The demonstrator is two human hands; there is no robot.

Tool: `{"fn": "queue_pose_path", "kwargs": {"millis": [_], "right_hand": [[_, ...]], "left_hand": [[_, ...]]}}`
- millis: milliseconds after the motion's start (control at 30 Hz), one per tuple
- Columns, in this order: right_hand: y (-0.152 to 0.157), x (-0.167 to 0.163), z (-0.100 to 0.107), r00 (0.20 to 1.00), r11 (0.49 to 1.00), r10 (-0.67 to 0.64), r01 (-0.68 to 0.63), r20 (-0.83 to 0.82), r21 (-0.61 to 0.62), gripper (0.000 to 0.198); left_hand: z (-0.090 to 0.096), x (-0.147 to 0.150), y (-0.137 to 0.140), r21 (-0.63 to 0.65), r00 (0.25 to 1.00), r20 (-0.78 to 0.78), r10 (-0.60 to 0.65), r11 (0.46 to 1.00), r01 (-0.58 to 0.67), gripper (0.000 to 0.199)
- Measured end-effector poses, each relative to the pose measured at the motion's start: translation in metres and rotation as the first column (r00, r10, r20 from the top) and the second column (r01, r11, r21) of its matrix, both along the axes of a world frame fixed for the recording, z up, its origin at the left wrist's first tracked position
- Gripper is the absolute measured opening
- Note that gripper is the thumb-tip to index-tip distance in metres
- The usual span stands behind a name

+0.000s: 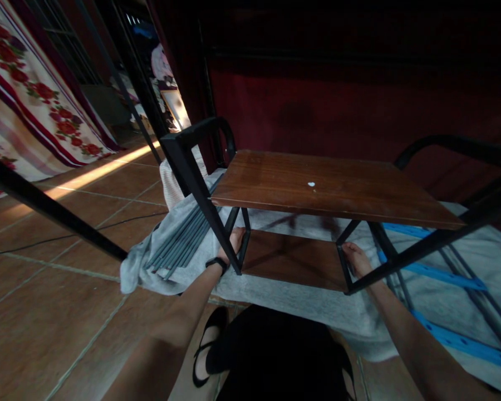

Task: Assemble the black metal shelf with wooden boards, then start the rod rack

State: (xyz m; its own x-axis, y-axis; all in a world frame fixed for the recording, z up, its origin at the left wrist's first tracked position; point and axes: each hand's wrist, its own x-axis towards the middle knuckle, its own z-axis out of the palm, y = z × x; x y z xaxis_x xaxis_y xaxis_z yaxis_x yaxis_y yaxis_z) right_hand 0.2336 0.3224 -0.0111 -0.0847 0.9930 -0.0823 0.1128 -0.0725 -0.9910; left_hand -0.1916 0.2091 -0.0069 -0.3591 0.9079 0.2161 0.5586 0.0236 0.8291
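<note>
- The right hand's (358,260) fingers are bending around the low bar (343,270) at the shelf's right end; they seem to be pinching it.
- The left hand's (236,239) fingers are partly hiding behind the bars of the left end, so I cannot tell how tightly they are closing.
- The hands are taking one end each, likely so the shelf is not tipping sideways.
- The black-and-brown shelf (334,184) is sitting over the middle of the grey cloth (309,301), near its front edge. I cannot tell if its low ends are touching the cloth.
- Only a thin strip of cloth is showing in front, and the person's dark clothes (275,351) are filling the room just past that edge.
- Grey rods (183,239) are lying bunched near the left edge, maybe to keep them together.
- Blue strips (442,274) are taking up the right part.
- A dark red wall (317,106) is blocking the back edge.
- Past the left edge, the floor (87,301) is giving more room, but a black pole (67,219) is slanting across.
</note>
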Motion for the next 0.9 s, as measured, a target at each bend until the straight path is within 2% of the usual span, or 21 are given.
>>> {"fn": "queue_pose_path", "kwargs": {"millis": [167,500,900], "right_hand": [[0.002,-0.001,0.0,0.999,0.999,-0.011,0.01,-0.033,-0.031,0.03],[0.008,-0.004,0.001,1.0,0.998,-0.001,0.001,0.004,-0.065,0.027],[0.008,0.001,-0.008,0.994,0.999,-0.017,0.012,-0.111,-0.048,0.034]], "left_hand": [[0.004,0.002,0.004,-0.049,0.997,0.041,0.07,0.996,-0.068,0.023],[0.001,0.005,0.002,-0.069,0.98,0.127,0.153,0.987,-0.145,0.021],[0.023,0.011,0.002,-0.046,0.943,0.294,0.154,0.988,-0.147,0.012]]}}
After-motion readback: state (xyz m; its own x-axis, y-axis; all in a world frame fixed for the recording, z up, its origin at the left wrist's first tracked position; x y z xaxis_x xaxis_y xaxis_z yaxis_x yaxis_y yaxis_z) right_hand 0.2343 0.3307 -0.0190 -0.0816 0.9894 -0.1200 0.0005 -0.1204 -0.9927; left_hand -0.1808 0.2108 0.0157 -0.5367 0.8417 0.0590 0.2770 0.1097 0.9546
